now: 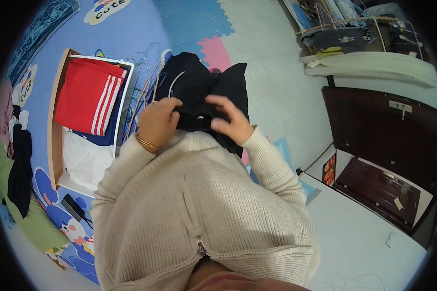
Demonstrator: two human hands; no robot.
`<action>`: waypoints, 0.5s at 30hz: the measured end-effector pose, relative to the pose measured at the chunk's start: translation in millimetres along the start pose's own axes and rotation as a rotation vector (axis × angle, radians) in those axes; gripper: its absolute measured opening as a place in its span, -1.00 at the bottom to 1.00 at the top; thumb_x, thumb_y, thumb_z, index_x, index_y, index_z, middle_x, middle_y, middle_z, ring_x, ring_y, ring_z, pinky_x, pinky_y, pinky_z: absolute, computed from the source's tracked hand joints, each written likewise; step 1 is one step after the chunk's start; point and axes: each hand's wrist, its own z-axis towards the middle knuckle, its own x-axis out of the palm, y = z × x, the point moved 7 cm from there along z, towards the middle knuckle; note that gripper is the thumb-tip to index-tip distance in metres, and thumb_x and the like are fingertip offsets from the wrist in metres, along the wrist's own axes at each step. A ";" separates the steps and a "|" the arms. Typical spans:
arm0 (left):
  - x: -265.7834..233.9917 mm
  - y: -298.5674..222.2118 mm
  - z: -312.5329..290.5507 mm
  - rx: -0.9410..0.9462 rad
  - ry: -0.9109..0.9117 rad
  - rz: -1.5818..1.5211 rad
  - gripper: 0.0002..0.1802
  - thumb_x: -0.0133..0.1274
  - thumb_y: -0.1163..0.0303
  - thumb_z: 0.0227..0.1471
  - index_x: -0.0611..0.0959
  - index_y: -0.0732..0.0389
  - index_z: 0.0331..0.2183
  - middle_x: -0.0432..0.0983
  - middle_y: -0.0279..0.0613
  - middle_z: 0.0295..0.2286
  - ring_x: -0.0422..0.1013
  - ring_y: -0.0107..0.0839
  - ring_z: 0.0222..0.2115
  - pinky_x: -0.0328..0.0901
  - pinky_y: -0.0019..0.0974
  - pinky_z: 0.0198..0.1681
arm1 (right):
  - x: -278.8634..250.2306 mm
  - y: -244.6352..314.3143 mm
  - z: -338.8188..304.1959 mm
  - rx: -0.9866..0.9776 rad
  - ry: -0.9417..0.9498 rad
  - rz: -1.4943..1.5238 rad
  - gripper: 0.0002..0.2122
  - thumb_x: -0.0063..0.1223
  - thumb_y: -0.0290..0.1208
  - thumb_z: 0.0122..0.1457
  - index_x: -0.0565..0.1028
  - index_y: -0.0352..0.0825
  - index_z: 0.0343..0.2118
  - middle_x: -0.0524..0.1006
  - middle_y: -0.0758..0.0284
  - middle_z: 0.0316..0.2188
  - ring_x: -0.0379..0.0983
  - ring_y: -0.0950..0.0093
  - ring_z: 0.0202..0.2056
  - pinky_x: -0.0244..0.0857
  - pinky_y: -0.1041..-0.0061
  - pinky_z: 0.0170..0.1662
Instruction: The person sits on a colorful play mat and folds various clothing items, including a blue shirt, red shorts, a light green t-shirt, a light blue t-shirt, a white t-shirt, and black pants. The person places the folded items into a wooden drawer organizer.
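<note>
A black garment (194, 80) is bunched up right in front of my body, with a thin pale curved line on its left part. My left hand (159, 122), a gold bracelet at its wrist, has its fingers curled closed on the garment's near left edge. On the other side, my right hand (234, 121) rests against the black cloth with thumb and forefinger spread apart. Between the hands the near edge is gathered, and a small light spot shows there. Some of my fingertips are hidden in the dark folds.
Left, on a blue patterned bed (145, 24), a storage box (53, 121) holds folded red clothing (85, 92) with white stripes and a white garment (86, 157). Several wire hangers (142, 97) lie beside it. A dark object with a cord (73, 207) is nearer. A clothes rack (344, 29) stands far right.
</note>
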 end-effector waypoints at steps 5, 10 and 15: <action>-29.3 -25.3 51.7 0.125 -0.051 -0.019 -0.83 -0.01 0.51 -0.19 0.58 0.16 -0.42 0.53 -0.16 -0.46 0.45 -0.16 -0.46 0.33 -0.19 -0.39 | 16.8 -11.4 -49.3 -0.037 0.194 -0.593 -0.58 0.17 -0.19 -0.07 0.42 -0.10 -0.09 0.07 0.08 0.14 0.35 0.15 -0.10 0.27 0.28 -0.05; -53.8 -60.3 116.1 0.354 -0.144 0.188 -0.88 -0.02 0.39 -0.18 0.58 0.10 -0.49 0.50 -0.17 -0.55 0.43 -0.15 -0.52 0.30 -0.15 -0.50 | -47.9 -0.1 -42.7 0.117 -0.036 -1.168 -0.65 0.12 -0.05 -0.07 0.48 -0.29 -0.45 0.42 0.20 -0.32 0.41 0.22 -0.36 0.32 0.28 -0.33; -101.7 -93.7 205.4 0.569 -0.313 0.139 -0.89 -0.04 0.56 -0.28 0.52 0.29 -0.52 0.41 -0.08 -0.61 0.39 -0.22 -0.52 0.28 -0.27 -0.43 | -181.6 131.9 -41.4 -0.073 -0.455 -1.204 -0.58 0.08 -0.03 0.00 0.35 -0.36 -0.64 0.32 0.20 -0.56 0.29 0.20 -0.52 0.16 0.30 -0.47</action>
